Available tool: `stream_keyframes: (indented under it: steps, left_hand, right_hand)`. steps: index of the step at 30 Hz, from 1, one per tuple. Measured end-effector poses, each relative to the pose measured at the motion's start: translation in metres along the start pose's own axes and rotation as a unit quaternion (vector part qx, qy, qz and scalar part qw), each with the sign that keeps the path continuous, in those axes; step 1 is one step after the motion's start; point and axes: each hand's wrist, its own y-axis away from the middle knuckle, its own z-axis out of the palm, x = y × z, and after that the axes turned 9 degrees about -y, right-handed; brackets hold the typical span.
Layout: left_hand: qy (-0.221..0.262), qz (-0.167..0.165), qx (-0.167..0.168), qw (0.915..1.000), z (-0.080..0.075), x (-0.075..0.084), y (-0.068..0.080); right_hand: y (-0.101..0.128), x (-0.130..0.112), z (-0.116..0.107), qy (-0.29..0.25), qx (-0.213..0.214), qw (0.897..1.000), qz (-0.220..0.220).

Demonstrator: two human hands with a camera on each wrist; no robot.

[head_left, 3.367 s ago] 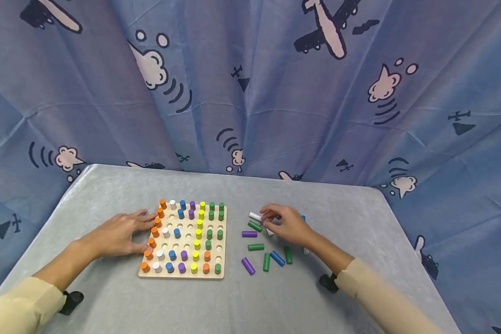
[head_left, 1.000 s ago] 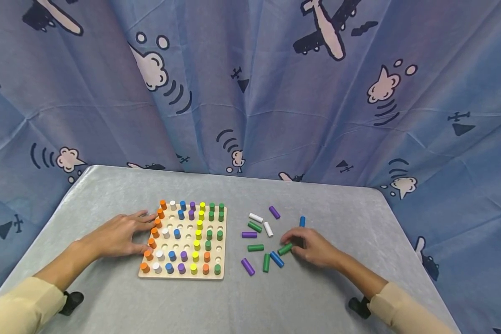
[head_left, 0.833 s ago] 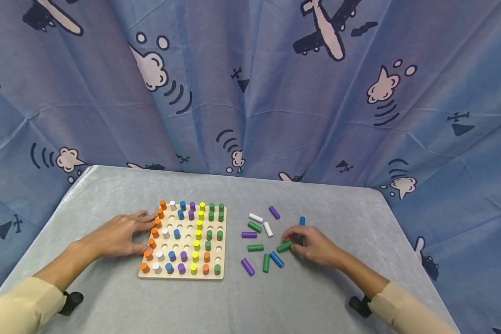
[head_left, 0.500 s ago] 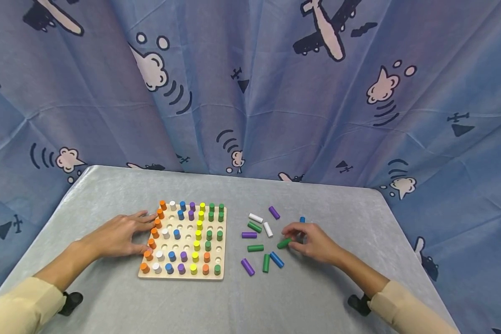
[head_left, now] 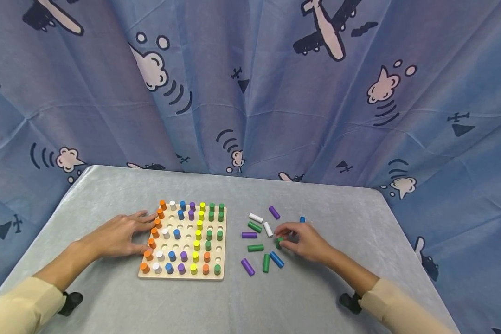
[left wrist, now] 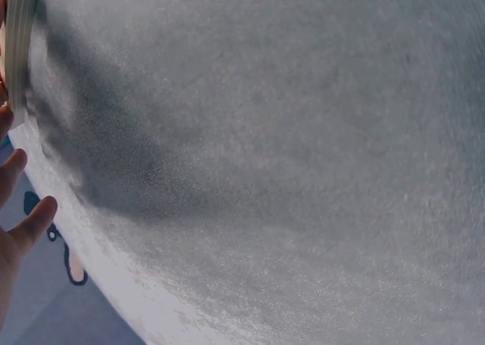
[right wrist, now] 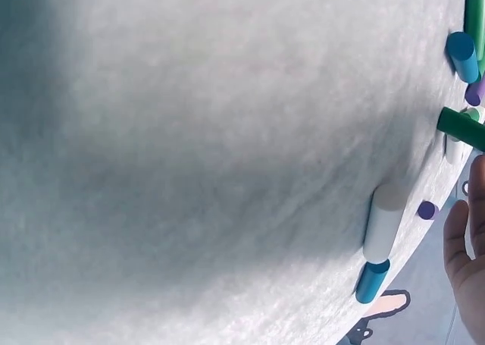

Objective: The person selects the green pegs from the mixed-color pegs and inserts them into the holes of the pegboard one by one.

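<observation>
A wooden pegboard (head_left: 183,278) lies on the left of the table, with rows of orange, white, blue, purple, yellow and green pegs and some bare holes. My left hand (head_left: 116,235) rests along its left edge, fingers spread and relaxed beside the orange pegs. In the left wrist view only a few fingers (left wrist: 34,220) and the board's side show. To the right of the board, my right hand (head_left: 305,241) pinches a green peg (head_left: 279,243) between thumb and fingertips, over the loose pegs. The right wrist view shows this green peg (right wrist: 464,130) sticking out above the table.
Loose pegs lie between board and right hand: a purple peg (head_left: 247,266), a blue peg (head_left: 277,260), a white peg (head_left: 256,217) and several others. Behind the right hand is another blue peg (head_left: 302,219), next to a white peg (right wrist: 385,222). A patterned curtain (head_left: 250,93) hangs behind the table.
My right hand left the white pegs, picked up a green peg from the near side of the pile, and has shifted left with it while turning it. The left hand stays put.
</observation>
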Motion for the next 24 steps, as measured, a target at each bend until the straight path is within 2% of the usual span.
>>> stream_keyframes:
  steps: [3,10,17,24]
  left_hand:
    - [0.0,0.003,0.003,1.0,0.0,0.0,0.0]
    - [0.003,-0.01,-0.017,0.9998,0.0,-0.001,0.0]
    - [0.003,-0.005,-0.014,0.9999,0.0,-0.001,0.0]
    - [0.003,-0.001,-0.006,1.0,-0.001,-0.001,0.0]
  right_hand:
    - [-0.002,-0.001,0.002,-0.004,0.004,1.0,0.004]
    - [-0.005,-0.003,0.006,0.006,0.007,1.0,0.011]
    - [-0.013,-0.008,0.012,0.021,-0.003,1.0,-0.002]
    - [-0.029,-0.021,0.016,0.026,-0.019,0.999,0.004]
